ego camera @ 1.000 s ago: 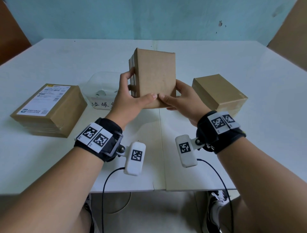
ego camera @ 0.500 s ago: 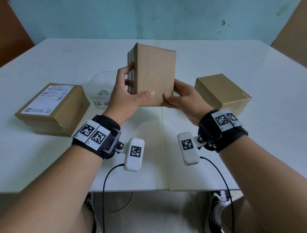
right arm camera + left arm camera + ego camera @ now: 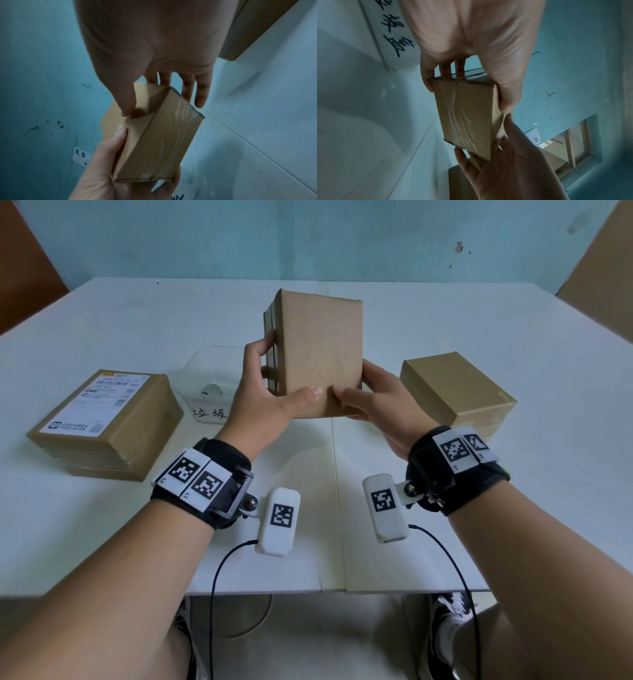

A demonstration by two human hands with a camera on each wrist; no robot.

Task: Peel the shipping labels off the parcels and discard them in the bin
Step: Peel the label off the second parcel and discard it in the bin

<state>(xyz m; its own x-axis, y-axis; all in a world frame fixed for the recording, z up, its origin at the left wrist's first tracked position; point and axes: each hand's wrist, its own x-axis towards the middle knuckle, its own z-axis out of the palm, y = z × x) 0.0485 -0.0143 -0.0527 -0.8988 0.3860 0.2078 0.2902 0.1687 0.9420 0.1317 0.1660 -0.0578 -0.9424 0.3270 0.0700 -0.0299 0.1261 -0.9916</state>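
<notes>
Now, step in hand: the person holds one parcel (image 3: 322, 357) upright above the counter (image 3: 445, 313) and, I judge, is looking for its shipping label; the brown face toward the head camera shows none.
Left hand: the left hand (image 3: 270, 395) grips the left lower part of the parcel, thumb on the near face, fingers (image 3: 269, 344) curled round the taped side.
Right hand: the right hand (image 3: 373, 402) holds the right lower corner, thumb in front, the other fingers behind the box.
Parcel in the air: clear tape runs along its narrow bottom side (image 3: 467, 119); whether a label sits on the far face, I cannot tell.
Other parcels: a parcel with label (image 3: 109, 422) lies flat at the left of the counter, its white shipping label (image 3: 99, 402) facing up; a plain parcel (image 3: 455, 392) lies at the right with no label visible.
Bin: the clear bin (image 3: 212, 371) stands behind the left hand, just beside the labelled parcel.
How to do it well: turn the box slowly between both hands so that every face is checked; keep one hand firm while the other shifts.
Peeling advice: if a label is found, rest the box on the counter, lift one corner with a nail, and pull low and steady.
Risk: a fast pull probably tears the paper.
</notes>
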